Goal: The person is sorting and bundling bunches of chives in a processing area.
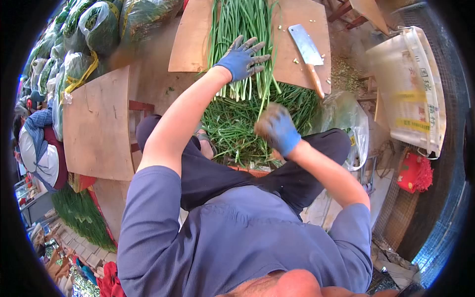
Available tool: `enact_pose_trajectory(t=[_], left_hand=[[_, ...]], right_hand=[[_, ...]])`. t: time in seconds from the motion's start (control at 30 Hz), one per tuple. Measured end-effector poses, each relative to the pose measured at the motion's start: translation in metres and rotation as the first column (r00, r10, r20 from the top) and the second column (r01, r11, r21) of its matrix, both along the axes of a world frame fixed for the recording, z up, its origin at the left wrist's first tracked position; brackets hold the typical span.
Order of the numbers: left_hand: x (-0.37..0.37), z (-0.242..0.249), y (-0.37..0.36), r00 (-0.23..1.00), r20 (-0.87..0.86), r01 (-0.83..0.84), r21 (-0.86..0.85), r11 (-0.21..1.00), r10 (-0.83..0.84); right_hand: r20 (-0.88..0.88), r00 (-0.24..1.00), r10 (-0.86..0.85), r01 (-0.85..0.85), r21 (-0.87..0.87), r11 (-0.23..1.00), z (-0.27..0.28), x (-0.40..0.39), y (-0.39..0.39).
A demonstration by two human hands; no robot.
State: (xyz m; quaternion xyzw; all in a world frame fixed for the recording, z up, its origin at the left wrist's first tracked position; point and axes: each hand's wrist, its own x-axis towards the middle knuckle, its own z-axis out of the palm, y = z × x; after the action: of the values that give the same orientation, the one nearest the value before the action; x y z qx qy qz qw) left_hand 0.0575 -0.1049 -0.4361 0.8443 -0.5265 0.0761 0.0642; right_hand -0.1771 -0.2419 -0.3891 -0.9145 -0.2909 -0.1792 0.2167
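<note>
A thick bunch of long green garlic chives lies lengthwise on a wooden board, its pale cut ends toward me. My left hand, in a blue and grey work glove, rests flat on the bunch with fingers spread. Lower and to the right, my right hand wears a matching glove and is slightly blurred. Its fingers are curled around a few chive leaves that slant down from the bunch's right side. A cleaver with a wooden handle lies on the board's right part.
Loose green trimmings are heaped below the board, between my legs. A clear plastic bag hangs beside my right knee. Bagged greens are stacked at the left, behind another wooden board. A person is at the far left. A white woven sack stands right.
</note>
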Motion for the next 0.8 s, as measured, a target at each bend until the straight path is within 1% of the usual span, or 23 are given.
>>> enact_pose_trajectory(t=[0.03,0.07,0.1,0.13,0.17,0.2,0.23,0.27,0.3,0.33,0.37,0.4,0.43,0.47,0.5,0.53,0.57,0.6,0.63,0.67,0.73,0.77,0.8], left_hand=[[-0.001,0.001,-0.002,1.0,0.0,-0.001,0.016,1.0,0.001],[0.001,0.002,-0.004,1.0,0.0,-0.001,0.014,1.0,0.001],[0.001,0.001,-0.005,1.0,-0.003,-0.002,0.014,1.0,0.002],[-0.001,0.0,-0.004,1.0,-0.01,-0.006,0.015,1.0,0.006],[-0.002,0.001,-0.003,1.0,-0.023,-0.013,0.036,0.999,0.014],[-0.001,0.004,-0.003,0.999,-0.033,-0.02,0.058,0.998,0.022],[-0.002,0.005,-0.004,0.999,-0.046,-0.02,0.081,0.997,0.023],[-0.005,0.005,-0.004,0.999,-0.029,-0.021,-0.005,1.0,0.021],[-0.008,0.006,-0.004,1.0,-0.01,-0.017,-0.096,0.995,0.016],[-0.009,0.009,-0.004,1.0,0.008,-0.013,-0.186,0.982,0.014],[-0.01,0.011,-0.003,0.996,0.03,-0.072,-0.306,0.949,0.085],[-0.022,0.028,0.0,0.988,0.038,-0.122,-0.42,0.899,0.152],[-0.04,0.04,0.004,0.977,0.024,-0.169,-0.524,0.835,0.213],[-0.066,0.045,0.016,0.949,-0.198,-0.313,-0.519,0.796,0.244],[-0.096,0.052,0.026,0.872,-0.412,-0.454,-0.476,0.753,0.265],[-0.131,0.071,0.029,0.522,-0.829,-0.597,-0.187,0.78,0.201],[-0.162,0.086,0.032,0.002,-0.985,-0.564,0.139,0.814,0.17],[-0.185,0.075,0.033,0.148,-0.956,-0.36,0.187,0.914,0.253],[-0.207,0.048,0.031,0.307,-0.905,-0.149,0.261,0.954,0.295],[-0.239,-0.02,0.024,0.385,-0.921,-0.25,-0.053,0.967,0.049],[-0.262,-0.016,0.003,0.104,-0.97,-0.357,-0.243,0.902,-0.22],[-0.269,-0.007,-0.004,-0.392,-0.84,-0.491,-0.155,0.857,-0.376],[-0.274,0.014,-0.012,-0.724,-0.488,-0.59,0.072,0.804,-0.488]], right_hand=[[-0.153,0.986,0.062,-0.052,0.07,0.996,0.017,-0.02,0.005],[-0.365,0.922,0.129,-0.061,0.19,0.98,0.017,-0.041,0.008],[-0.495,0.841,0.22,-0.035,0.356,0.934,0.024,-0.058,0.011],[-0.529,0.799,0.287,-0.021,0.452,0.892,0.034,-0.069,0.01],[-0.706,0.618,0.346,0.281,0.609,0.742,0.051,-0.08,0.007],[-0.788,0.405,0.463,0.586,0.613,0.53,0.07,-0.09,0.004],[-0.763,0.201,0.614,0.838,0.459,0.296,0.083,-0.096,0.004],[-0.546,0.474,0.691,0.741,0.671,0.022,0.089,-0.1,0.006],[-0.59,0.541,0.6,0.713,0.7,0.045,0.094,-0.101,0.001],[-0.583,0.601,0.547,0.685,0.729,0.025,0.102,-0.099,-0.002],[-0.569,0.656,0.496,0.651,0.759,0.009,0.109,-0.094,-0.006],[-0.522,0.707,0.478,0.6,0.8,-0.013,0.107,-0.09,-0.011],[-0.48,0.765,0.43,0.541,0.841,-0.025,0.12,-0.082,-0.009],[-0.433,0.773,0.464,0.526,0.846,-0.088,0.123,-0.077,-0.012],[-0.384,0.78,0.494,0.512,0.846,-0.15,0.122,-0.077,-0.016],[-0.349,0.794,0.499,0.509,0.829,-0.231,0.119,-0.078,-0.019],[-0.306,0.806,0.507,0.502,0.807,-0.31,0.116,-0.078,-0.018],[-0.257,0.813,0.522,0.492,0.782,-0.382,0.114,-0.077,-0.018],[-0.211,0.814,0.541,0.467,0.793,-0.392,0.112,-0.077,-0.02],[-0.174,0.821,0.544,0.443,0.794,-0.415,0.114,-0.077,-0.021],[-0.111,0.842,0.529,0.405,0.777,-0.481,0.119,-0.077,-0.024],[-0.107,0.851,0.514,0.385,0.792,-0.474,0.116,-0.077,-0.026],[-0.1,0.864,0.493,0.359,0.809,-0.465,0.11,-0.076,-0.029]])
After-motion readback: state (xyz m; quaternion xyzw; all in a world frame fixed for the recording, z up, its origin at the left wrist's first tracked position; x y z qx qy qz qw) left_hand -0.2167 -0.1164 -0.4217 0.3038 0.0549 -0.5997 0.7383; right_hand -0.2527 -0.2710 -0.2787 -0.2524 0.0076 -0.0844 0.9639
